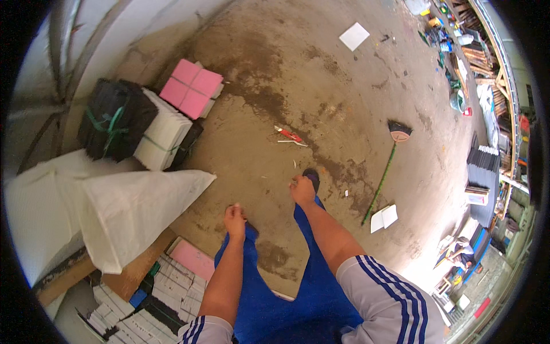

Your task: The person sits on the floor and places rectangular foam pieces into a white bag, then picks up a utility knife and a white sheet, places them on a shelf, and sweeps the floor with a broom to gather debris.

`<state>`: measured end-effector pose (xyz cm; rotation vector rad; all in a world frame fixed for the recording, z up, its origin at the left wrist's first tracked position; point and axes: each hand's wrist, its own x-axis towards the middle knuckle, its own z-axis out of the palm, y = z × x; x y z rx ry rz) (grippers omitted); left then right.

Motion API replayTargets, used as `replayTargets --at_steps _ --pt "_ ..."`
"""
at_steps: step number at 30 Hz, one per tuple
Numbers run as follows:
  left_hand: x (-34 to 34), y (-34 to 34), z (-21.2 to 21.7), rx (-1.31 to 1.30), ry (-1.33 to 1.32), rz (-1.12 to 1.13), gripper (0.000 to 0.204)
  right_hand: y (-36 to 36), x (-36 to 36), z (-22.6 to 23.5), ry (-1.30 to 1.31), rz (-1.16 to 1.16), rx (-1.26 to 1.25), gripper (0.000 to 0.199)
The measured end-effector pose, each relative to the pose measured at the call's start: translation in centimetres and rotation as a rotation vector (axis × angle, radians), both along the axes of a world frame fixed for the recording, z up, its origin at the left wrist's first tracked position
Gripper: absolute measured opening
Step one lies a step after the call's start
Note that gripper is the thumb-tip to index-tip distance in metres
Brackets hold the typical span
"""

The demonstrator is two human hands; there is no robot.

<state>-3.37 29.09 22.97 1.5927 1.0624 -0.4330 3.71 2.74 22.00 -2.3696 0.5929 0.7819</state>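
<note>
My left hand (234, 220) was in front of my blue trousers (263, 312) with the fingers curled in, and my right hand (302, 190) was curled also, near my dark shoe (311, 175); whether either of them gripped something thin, I could not tell. On the stained floor (240, 149) ahead of the right hand lay a slim red tool (291, 135), perhaps a cutter, just beside a narrow white strip (293, 143). In my judgement, a careless step forward could make me slip on it. The white sack (137, 212) spread at my left, and its pointed corner could catch my forearm if I turned quickly.
</note>
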Motion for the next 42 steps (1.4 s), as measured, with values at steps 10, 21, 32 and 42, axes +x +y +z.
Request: replayTargets --at_steps 10,21,32,42 --pt "16.4 -15.0 -24.7 0.438 -0.207 -1.279 0.028 -10.3 5.0 -30.0 -0.106 -0.161 -0.089 0.042" --pt "22.7 -21.4 -39.0 0.9 -0.701 -1.799 0.033 -9.9 4.3 -39.6 -0.133 -0.076 -0.172 0.024" --pt "20.5 -16.9 -36.4 0.706 -0.212 -1.551 0.015 -10.6 5.2 -37.9 -0.074 0.053 -0.108 0.024" --pt "5.8 -2.8 -20.6 0.152 -0.236 -0.315 0.027 -0.7 -0.4 -26.9 -0.239 0.0 0.027 0.005"
